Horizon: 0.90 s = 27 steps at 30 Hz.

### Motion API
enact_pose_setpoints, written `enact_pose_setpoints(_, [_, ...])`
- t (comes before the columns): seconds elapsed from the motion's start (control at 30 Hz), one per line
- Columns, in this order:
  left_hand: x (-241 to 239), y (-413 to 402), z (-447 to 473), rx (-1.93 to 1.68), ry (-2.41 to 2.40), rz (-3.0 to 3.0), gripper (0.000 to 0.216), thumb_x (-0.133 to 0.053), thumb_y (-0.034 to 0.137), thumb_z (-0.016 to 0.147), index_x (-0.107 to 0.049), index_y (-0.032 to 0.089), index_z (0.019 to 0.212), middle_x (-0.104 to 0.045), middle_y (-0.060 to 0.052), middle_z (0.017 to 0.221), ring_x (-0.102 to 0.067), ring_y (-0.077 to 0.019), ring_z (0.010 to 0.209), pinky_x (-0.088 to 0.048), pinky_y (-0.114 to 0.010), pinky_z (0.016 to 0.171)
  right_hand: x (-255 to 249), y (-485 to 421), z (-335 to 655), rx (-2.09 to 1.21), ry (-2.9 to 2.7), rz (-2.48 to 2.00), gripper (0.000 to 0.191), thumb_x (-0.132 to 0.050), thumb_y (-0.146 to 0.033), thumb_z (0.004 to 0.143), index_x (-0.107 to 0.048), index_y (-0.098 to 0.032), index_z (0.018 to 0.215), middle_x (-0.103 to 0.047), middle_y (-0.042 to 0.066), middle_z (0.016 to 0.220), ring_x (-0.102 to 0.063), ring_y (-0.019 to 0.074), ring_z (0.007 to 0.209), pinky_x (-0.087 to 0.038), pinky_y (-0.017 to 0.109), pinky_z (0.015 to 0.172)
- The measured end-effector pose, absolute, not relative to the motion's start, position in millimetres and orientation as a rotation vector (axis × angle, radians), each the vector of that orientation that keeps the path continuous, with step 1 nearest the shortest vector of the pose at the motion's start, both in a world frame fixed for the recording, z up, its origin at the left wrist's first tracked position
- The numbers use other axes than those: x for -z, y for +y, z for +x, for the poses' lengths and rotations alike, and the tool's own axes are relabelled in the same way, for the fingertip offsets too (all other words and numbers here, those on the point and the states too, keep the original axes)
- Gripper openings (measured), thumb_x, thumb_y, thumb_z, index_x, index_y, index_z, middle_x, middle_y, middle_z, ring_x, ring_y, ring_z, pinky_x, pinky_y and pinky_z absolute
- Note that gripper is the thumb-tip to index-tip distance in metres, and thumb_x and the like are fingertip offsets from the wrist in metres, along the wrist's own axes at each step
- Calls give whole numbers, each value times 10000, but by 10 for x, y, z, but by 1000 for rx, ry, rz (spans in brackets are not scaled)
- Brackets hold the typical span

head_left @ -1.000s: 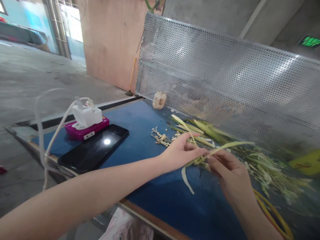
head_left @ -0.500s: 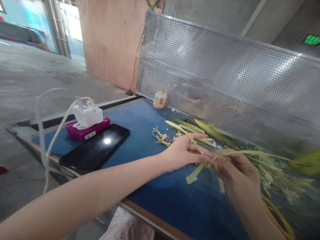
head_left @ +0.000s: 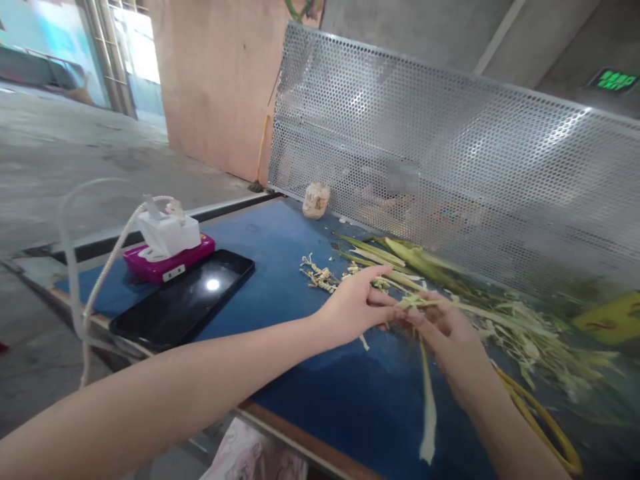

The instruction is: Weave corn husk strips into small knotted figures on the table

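Over the blue tabletop (head_left: pixel 345 400), my left hand (head_left: pixel 353 303) pinches a small knotted bundle of pale green plant strips (head_left: pixel 414 302). My right hand (head_left: pixel 453 337) grips the same bundle from the other side, its fingertips close to the left ones. One long flat strip (head_left: pixel 429 417) hangs down below the fingers toward the near edge. Just beyond my left hand lies a dried, braided-looking piece (head_left: pixel 320 275). Long green stalks and leaves (head_left: pixel 420 259) lie behind both hands. A heap of shredded strips (head_left: pixel 530 333) spreads out to the right.
A black phone (head_left: pixel 185 297) lies at left beside a magenta power strip (head_left: pixel 170 262) with a white charger (head_left: pixel 170 230) and cable. A perforated metal screen (head_left: pixel 425 113) borders the back, a pale lump (head_left: pixel 316 200) before it. A yellow loop (head_left: pixel 545 423) lies by my right forearm.
Both hands have shifted slightly left with the bundle. The strip that stretched right from my right hand is gone from there; a long strip now hangs down below the fingers.
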<state>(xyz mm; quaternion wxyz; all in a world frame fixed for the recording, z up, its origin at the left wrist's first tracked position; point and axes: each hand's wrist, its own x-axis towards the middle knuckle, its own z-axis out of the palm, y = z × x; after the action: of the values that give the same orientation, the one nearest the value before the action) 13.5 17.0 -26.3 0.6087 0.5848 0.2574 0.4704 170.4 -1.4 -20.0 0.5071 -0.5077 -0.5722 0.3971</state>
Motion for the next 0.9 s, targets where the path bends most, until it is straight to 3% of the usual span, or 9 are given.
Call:
enact_pose_setpoints(0.17, [257,115,102,-1105,638,1558,773,-596,215,724,-168,192,1367,-657,-15,649,-618,-148,620,-451,-257,614,235,-14,1711,-1046,-1476,-1257,359,-641,-445,672,-586,-171,897,-630,36,719,-566,151,633,-460,277,596])
enact_pose_setpoints(0.33, [248,95,98,-1089,681,1601,805,-587,228,729,-110,201,1377,-650,-4,637,-596,-129,536,-455,-253,589,222,-68,1707,-1159,-1500,-1175,373,-619,-413,712,-544,-202,1010,-584,0,671,-481,106,515,-372,224,441])
enact_pose_setpoints(0.53, [253,80,93,-1067,665,1633,811,-571,244,751,-64,215,1384,-678,-38,685,-623,-151,584,-456,-252,574,169,-104,1670,-998,-1483,-1232,360,-641,-446,665,-574,-165,881,-446,-60,452,-343,59,362,-256,189,340])
enact_pose_setpoints(0.7, [236,60,107,-1060,619,1639,820,-576,240,755,-51,221,1385,-702,-64,736,-646,-166,593,-481,-298,635,150,-92,1698,-990,-1391,-1166,288,-657,-406,655,-601,-161,795,-467,-47,493,-346,52,384,-266,194,358])
enact_pose_setpoints(0.9, [212,26,114,-999,587,1590,911,-599,240,739,43,241,1386,-691,-50,733,-647,-164,578,-493,-297,618,189,-77,1742,-1057,-1377,-1109,261,-643,-366,696,-634,-188,887,-572,4,626,-493,118,560,-406,246,507])
